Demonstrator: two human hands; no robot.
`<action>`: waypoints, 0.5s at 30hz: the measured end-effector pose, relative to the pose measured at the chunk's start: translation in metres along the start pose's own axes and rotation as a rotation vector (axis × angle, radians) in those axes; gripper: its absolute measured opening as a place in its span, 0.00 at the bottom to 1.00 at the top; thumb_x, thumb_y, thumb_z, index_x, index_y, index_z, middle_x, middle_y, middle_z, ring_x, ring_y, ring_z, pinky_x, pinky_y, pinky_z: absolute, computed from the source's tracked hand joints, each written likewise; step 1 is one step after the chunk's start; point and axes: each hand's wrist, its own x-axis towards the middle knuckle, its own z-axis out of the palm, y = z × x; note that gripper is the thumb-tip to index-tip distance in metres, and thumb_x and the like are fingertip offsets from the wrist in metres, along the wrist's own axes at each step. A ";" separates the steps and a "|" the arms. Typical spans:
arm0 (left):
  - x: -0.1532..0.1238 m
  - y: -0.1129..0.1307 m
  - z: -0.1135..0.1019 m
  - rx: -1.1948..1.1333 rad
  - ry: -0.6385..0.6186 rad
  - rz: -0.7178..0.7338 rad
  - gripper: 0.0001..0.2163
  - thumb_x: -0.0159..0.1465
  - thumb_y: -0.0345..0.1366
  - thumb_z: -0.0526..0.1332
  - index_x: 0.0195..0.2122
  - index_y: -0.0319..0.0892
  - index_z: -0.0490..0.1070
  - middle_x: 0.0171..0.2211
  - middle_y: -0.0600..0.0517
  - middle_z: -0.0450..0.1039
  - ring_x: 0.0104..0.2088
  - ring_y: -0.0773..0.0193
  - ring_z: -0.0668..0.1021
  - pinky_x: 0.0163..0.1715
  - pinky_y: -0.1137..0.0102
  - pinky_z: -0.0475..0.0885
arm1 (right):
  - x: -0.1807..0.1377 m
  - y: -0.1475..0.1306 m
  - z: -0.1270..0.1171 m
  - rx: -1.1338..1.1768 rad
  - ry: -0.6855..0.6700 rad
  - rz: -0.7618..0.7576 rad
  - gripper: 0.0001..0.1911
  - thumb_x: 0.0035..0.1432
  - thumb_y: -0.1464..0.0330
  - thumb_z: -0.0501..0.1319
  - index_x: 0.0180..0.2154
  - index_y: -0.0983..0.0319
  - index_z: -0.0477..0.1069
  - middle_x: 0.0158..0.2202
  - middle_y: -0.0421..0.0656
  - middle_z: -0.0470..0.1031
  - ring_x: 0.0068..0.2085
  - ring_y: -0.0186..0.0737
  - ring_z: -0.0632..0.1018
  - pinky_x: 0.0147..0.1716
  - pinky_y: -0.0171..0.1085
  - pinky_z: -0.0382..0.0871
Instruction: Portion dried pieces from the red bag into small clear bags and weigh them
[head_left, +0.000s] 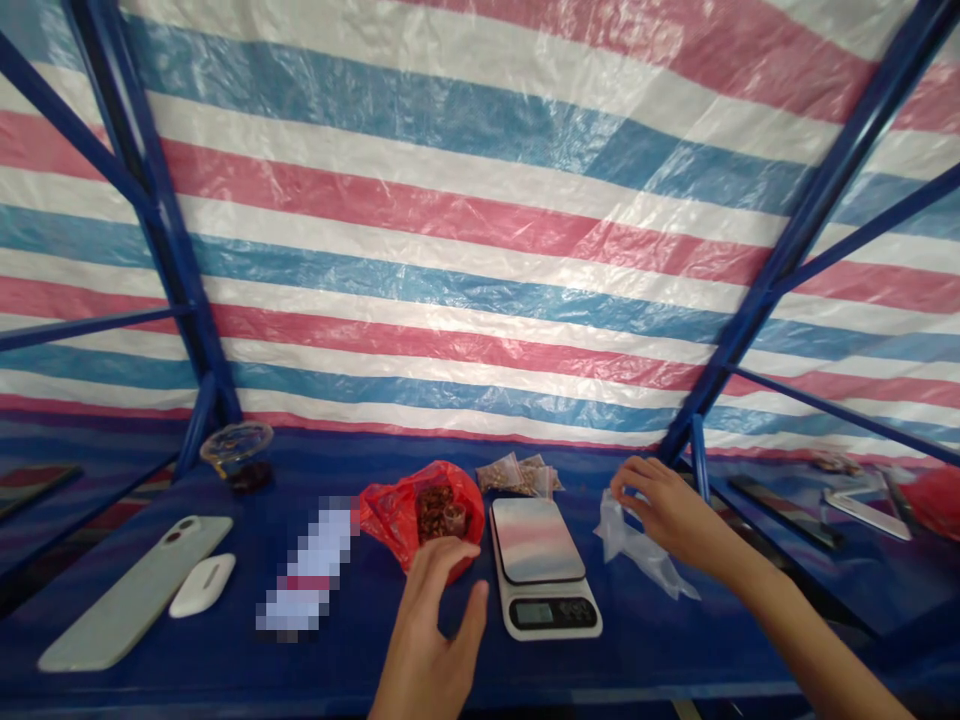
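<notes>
My left hand (427,625) hovers open at the near edge of a red plastic bag (390,512) that holds dark brown dried pieces (441,512). Its fingers are spread and hold nothing. To the right of a white kitchen scale (541,566) with a shiny platform, my right hand (664,510) is closed in a pinch on a clear plastic bag (643,555) that lies on the blue table. Behind the scale sit small filled clear packets (519,474).
A pale phone (135,590) lies face down at the left, with a white earbud case (202,585) beside it and a blurred-out item (311,570). A glass dish (237,450) stands at the back left. Blue frame posts (787,260) and a striped tarp (480,200) enclose the table.
</notes>
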 end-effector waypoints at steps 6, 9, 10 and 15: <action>0.003 0.019 0.014 -0.643 -0.472 -0.215 0.37 0.59 0.53 0.71 0.66 0.46 0.65 0.63 0.41 0.71 0.64 0.45 0.71 0.64 0.55 0.66 | -0.021 -0.143 -0.013 0.435 -0.118 -0.340 0.12 0.67 0.77 0.51 0.37 0.57 0.70 0.41 0.43 0.74 0.45 0.43 0.75 0.46 0.39 0.68; 0.004 0.015 0.007 -0.808 -0.511 -0.244 0.29 0.59 0.55 0.71 0.56 0.43 0.74 0.55 0.42 0.77 0.58 0.47 0.76 0.60 0.58 0.68 | -0.023 -0.172 -0.001 0.552 -0.178 -0.374 0.12 0.64 0.80 0.53 0.36 0.58 0.67 0.40 0.41 0.74 0.44 0.39 0.76 0.44 0.36 0.68; 0.003 0.011 0.003 -0.837 -0.502 -0.258 0.28 0.58 0.55 0.72 0.54 0.42 0.76 0.52 0.43 0.78 0.55 0.48 0.77 0.57 0.60 0.69 | -0.022 -0.176 0.004 0.591 -0.199 -0.372 0.12 0.65 0.80 0.53 0.37 0.57 0.67 0.41 0.41 0.74 0.44 0.39 0.76 0.44 0.35 0.69; -0.004 -0.019 -0.016 -0.964 -0.455 -0.357 0.31 0.53 0.53 0.76 0.54 0.43 0.76 0.45 0.46 0.79 0.47 0.55 0.79 0.49 0.66 0.69 | -0.016 -0.186 0.021 0.632 -0.267 -0.397 0.12 0.67 0.79 0.53 0.41 0.56 0.68 0.44 0.41 0.74 0.46 0.37 0.77 0.47 0.33 0.70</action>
